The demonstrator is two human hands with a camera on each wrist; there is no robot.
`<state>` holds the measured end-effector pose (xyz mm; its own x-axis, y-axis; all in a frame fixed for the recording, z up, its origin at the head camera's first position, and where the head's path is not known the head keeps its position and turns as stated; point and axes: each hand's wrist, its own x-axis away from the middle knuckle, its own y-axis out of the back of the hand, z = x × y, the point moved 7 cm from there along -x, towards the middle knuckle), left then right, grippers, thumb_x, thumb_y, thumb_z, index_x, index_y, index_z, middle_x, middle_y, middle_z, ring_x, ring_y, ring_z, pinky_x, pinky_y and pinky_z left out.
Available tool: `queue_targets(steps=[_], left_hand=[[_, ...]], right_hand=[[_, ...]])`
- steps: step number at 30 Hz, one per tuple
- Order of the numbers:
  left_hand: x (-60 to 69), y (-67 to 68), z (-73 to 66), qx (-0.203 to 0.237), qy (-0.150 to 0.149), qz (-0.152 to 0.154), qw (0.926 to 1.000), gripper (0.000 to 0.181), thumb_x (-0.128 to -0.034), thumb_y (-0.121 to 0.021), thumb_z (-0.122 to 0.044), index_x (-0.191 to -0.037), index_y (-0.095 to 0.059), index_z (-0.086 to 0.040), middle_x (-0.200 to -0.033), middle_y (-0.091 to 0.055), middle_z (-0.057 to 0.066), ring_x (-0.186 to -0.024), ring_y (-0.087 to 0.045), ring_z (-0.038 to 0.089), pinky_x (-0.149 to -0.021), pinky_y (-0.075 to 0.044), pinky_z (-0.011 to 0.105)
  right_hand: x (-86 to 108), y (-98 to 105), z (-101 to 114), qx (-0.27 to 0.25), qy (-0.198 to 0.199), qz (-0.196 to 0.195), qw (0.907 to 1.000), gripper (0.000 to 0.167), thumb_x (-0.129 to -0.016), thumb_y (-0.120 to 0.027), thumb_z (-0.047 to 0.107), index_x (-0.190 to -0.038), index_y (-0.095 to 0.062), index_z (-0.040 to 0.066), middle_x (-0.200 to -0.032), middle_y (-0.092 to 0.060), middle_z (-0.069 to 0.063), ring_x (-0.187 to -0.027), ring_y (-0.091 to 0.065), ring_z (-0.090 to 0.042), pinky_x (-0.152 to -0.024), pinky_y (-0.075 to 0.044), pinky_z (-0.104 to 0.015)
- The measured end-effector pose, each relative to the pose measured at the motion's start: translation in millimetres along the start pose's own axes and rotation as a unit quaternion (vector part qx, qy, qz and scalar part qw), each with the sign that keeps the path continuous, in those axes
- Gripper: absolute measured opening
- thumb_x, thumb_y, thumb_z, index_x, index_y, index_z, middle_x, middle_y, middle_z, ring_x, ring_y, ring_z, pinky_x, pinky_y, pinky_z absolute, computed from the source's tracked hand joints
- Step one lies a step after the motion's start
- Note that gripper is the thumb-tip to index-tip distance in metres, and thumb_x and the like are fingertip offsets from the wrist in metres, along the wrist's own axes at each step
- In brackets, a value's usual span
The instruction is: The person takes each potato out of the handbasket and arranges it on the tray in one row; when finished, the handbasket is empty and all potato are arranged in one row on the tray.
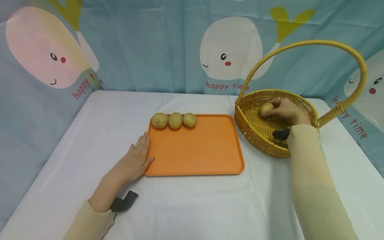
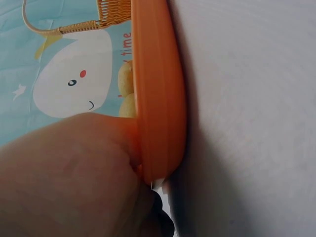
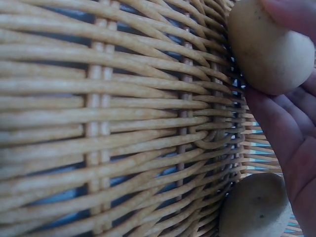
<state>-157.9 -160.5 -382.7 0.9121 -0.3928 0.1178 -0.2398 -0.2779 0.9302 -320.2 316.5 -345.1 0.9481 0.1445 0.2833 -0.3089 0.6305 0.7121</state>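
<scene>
Three potatoes lie in a row along the back left edge of an orange tray. My left hand rests against the tray's left side, its fingers straight and its thumb over the rim; the left wrist view shows the tray's outer side close up. Inside a wicker basket at the right, my right hand grips a potato between thumb and fingers. A second potato sits in the basket below that hand in the right wrist view; in the head view the hand hides it.
The basket's tall arched handle rises over the right forearm. A white cloth covers the table, and a blue printed curtain hangs behind it. Black wrist straps or mounts show at both wrists.
</scene>
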Motion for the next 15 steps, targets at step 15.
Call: queue_targets(steps=[15], left_hand=[[1.3, 0.0, 0.5, -0.003, 0.006, 0.001, 1.0000, 0.072, -0.0985, -0.047, -0.025, -0.145, -0.008, 0.013, -0.153, -0.002, 0.027, -0.140, -0.006, 0.043, -0.108, -0.012, 0.060]], right_hand=[[11.5, 14.6, 35.0, -0.004, 0.031, -0.016, 0.9994, 0.081, -0.084, -0.070, 0.038, -0.145, -0.033, -0.001, -0.132, -0.045, -0.026, -0.122, -0.040, -0.037, -0.103, -0.028, -0.058]])
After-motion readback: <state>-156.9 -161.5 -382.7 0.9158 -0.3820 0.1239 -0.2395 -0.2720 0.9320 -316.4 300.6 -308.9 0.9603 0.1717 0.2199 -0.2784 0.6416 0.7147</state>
